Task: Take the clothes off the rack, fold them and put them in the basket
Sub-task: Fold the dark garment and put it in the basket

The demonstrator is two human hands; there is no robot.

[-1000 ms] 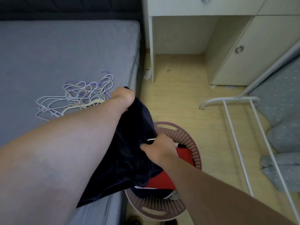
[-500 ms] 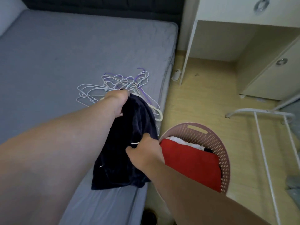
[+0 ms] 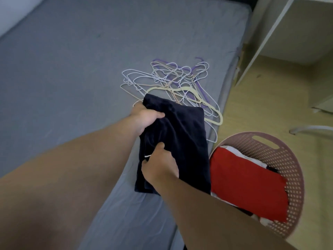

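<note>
Navy garment (image 3: 185, 134), one, at bed (image 3: 72, 69) edge; left hand (image 3: 146, 117), right hand (image 3: 160, 166) both gripping it (one basket (image 3: 288, 159) nearby).

The garment (image 3: 182, 134) is dark navy. The bed (image 3: 72, 60) is plain grey. The perforated basket (image 3: 281, 159) is dusty pink, the folded cloth (image 3: 246, 183) in it red.

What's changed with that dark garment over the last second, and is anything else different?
The dark garment moved left from above the basket onto the bed, now lying flatter, its far edge over the hangers. Nothing was let go: the left grip still holds its far corner, the right grip its near side. Hangers, basket and the red garment inside stayed put.
</note>
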